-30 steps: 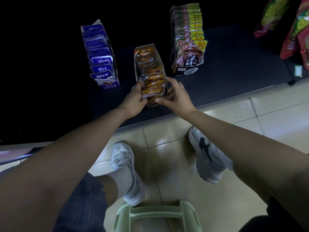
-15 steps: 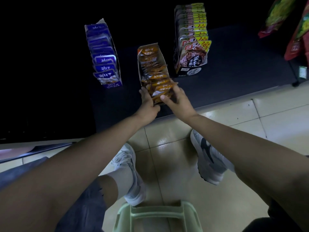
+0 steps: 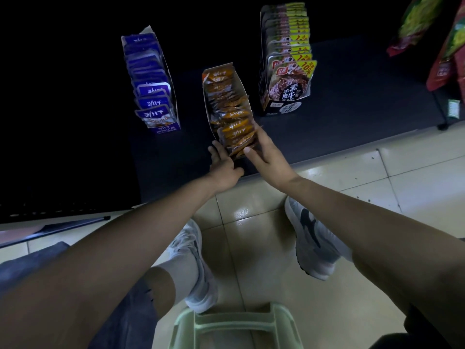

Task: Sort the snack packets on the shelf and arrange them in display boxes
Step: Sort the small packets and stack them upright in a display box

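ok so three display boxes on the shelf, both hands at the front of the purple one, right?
Not the purple one. In the head view the left hand and right hand are at the front of the orange box, the middle one on the shelf. The purple box stands apart, untouched.

Orange box [image 3: 240,83] front hidden by right hand [image 3: 266,154], hanging bags [image 3: 415,23] cropped right, stool [image 3: 234,323] cropped below
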{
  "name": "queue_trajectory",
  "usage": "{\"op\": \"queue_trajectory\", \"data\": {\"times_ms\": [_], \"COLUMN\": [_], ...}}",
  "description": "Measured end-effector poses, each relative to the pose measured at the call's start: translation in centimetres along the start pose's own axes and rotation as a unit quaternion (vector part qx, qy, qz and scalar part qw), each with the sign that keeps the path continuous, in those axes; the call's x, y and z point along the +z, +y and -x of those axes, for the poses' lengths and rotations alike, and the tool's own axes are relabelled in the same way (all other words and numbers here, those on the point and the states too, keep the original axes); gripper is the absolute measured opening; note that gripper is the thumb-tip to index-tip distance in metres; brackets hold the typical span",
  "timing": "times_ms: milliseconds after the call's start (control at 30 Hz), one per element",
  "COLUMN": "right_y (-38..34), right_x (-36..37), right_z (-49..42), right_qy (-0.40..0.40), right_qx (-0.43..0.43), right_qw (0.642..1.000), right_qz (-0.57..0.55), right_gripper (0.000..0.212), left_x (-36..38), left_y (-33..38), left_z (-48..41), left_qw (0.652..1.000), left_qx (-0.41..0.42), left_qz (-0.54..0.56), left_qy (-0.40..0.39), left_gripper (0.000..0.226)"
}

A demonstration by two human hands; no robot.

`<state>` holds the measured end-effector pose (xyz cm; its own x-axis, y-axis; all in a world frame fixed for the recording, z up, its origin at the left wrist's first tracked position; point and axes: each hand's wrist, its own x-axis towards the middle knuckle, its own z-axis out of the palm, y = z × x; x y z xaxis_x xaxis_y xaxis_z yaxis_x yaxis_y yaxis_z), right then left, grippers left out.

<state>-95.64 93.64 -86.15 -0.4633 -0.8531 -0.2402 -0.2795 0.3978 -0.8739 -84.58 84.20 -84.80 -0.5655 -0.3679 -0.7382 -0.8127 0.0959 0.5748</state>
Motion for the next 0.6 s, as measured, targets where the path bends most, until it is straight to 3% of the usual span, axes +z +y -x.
{"op": "queue_trajectory", "data": {"times_ms": [133,267,433,600], "right_y": [-0.2,0.0,0.4,0.0], "right_x": [-0.1,-0.7,-0.9,-0.5], "right_z": [-0.5,-0.6,0.2,0.6], "right_qy": [-0.005,0.018,0.058,0.031], "right_qx": [-0.001,-0.023,-0.004,-0.021], "right_qw": [0.999,0.998,0.998,0.999], "right_qz": [0.044,0.052,0.037,0.032], "right_gripper": [0.073,0.067,0.065,0.069], "left_x": [0.1,-0.3,1.2,1.1], "left_y": [0.2,-0.2,0.2,0.8], "left_z": [0.3,1.2,1.9,1.7], "left_qw": [0.999,0.995,1.000,0.999], "left_qx": [-0.010,0.004,0.010,-0.002], "left_qz": [0.025,0.000,0.021,0.046], "left_qy": [0.043,0.099,0.013,-0.002], "left_gripper": [0.097,0.081,0.081,0.097]}}
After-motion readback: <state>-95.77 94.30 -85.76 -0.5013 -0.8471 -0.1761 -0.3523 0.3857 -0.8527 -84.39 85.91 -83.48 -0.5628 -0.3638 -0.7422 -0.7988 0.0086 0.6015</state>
